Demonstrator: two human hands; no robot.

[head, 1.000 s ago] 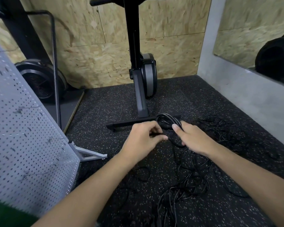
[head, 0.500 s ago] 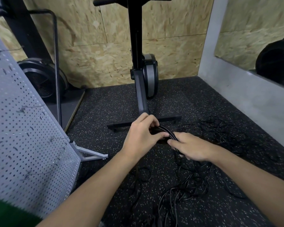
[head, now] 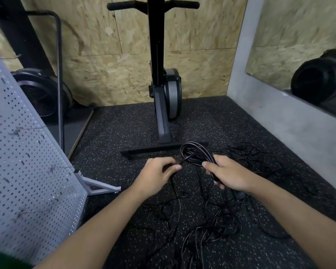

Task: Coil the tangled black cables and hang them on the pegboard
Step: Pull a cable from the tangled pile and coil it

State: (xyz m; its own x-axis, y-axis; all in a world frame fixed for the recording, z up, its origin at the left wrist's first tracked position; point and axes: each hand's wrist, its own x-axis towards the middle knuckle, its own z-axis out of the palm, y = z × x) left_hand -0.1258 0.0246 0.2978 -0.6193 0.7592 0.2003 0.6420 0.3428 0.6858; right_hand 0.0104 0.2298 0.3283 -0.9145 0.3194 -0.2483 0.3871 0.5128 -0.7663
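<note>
Head view: the right hand (head: pixel 229 176) is curled around the near end of a coil (head: pixel 196 153) of black cable, thumb across the strands. The coil's loops stand out beyond the fingers. Its long axis runs from the fist up and away from the person, and the rounded end points toward the base bar (head: pixel 153 149) of an exercise machine (head: pixel 164 123) just past it. Left of the right hand, slightly apart, the left hand (head: pixel 155 177) pinches one strand (head: pixel 183 161) that leads off the coil and drops below that hand. Nearer the person than both hands, tangled cables (head: pixel 211 230) sprawl over the speckled floor (head: pixel 124 133). Well left of the left hand leans the pegboard (head: pixel 27 171).
</note>
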